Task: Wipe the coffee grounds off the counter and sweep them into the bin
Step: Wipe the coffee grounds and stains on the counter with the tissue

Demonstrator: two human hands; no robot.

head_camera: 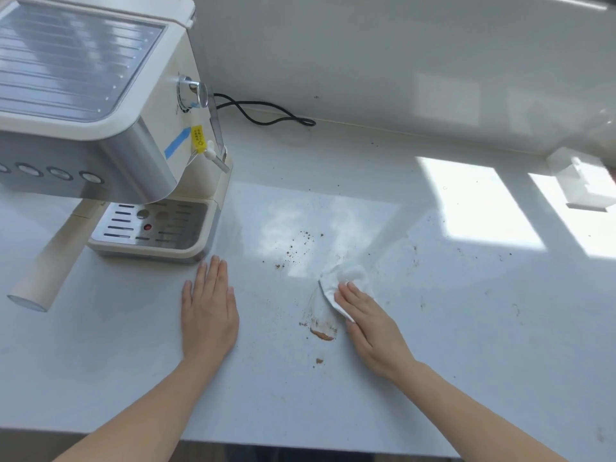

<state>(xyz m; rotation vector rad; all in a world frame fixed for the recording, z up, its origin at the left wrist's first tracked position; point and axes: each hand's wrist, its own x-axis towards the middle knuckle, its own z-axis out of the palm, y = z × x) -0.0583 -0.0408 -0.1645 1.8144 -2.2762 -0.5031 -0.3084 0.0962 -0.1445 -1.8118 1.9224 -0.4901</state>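
Brown coffee grounds lie on the white counter: a smeared pile near the middle front, a small clump closer to me, and loose specks farther back. My right hand presses a crumpled white paper towel flat on the counter, just right of the smeared pile. My left hand rests palm down on the counter, fingers together, holding nothing. No bin is in view.
A cream espresso machine with its drip tray and portafilter handle stands at the left. Its black cord runs along the back wall. A white object sits at the far right. The counter's front edge runs along the bottom.
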